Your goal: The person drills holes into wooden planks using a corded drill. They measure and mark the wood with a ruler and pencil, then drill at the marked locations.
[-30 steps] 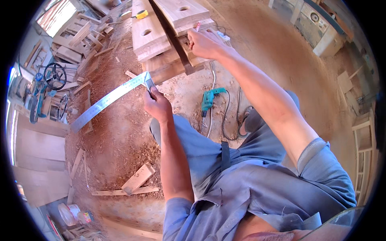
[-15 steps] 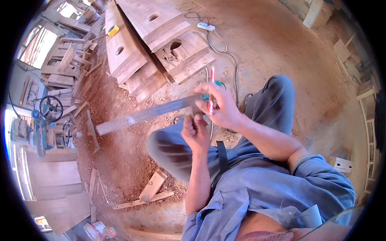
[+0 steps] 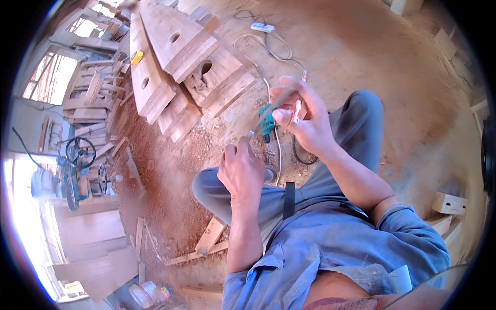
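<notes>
My right hand [image 3: 307, 121] is raised in front of me and pinches a thin red pencil [image 3: 298, 103] that points up. My left hand [image 3: 242, 173] is lower, over my knee, with its fingers curled. Only a short grey tip of the metal ruler [image 3: 251, 135] shows above its knuckles; the remainder is hidden by the hand. Between the two hands, a green electric drill [image 3: 267, 121] lies on the dirt floor with its cable running off behind it.
Thick wooden slabs with round holes [image 3: 175, 62] are stacked at the upper left, a yellow tape measure [image 3: 137, 57] on one. A white power strip [image 3: 262, 27] lies beyond. A blue machine with a wheel [image 3: 77, 165] stands left. Wood offcuts [image 3: 209, 237] lie near my legs.
The long ruler, held level across my front before, now shows only a tip above my left hand. My right hand has risen with the pencil, and my view has swung right.
</notes>
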Demonstrator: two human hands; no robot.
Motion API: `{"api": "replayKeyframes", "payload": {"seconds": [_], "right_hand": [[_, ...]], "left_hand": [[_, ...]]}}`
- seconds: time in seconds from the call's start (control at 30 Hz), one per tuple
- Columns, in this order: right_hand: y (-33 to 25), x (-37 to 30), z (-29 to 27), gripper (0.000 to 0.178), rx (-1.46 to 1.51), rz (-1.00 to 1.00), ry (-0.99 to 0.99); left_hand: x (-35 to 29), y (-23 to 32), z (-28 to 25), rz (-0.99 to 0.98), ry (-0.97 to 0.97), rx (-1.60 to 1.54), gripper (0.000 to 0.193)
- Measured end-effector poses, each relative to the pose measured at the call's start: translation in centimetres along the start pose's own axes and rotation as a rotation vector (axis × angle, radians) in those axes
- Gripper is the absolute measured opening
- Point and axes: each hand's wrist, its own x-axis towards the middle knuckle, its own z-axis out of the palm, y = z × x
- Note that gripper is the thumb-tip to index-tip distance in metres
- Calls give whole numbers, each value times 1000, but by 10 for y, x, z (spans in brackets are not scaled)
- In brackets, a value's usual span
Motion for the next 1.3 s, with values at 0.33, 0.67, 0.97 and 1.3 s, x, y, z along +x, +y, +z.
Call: {"api": "replayKeyframes", "payload": {"seconds": [0.33,0.67,0.97,1.3], "right_hand": [[21,38,8,31,417,189,-85],[26,88,-16,14,374,345,99],[40,132,-43,12,112,374,16],[58,139,-38,15,205,355,85]], "left_hand": [[10,-9,-30,-243,102,-415,58],[67,-58,-24,-191,-136,-633,39],[99,-94,-17,-44,-108,-539,45],[111,-90,-22,96,-106,-294,32]]}}
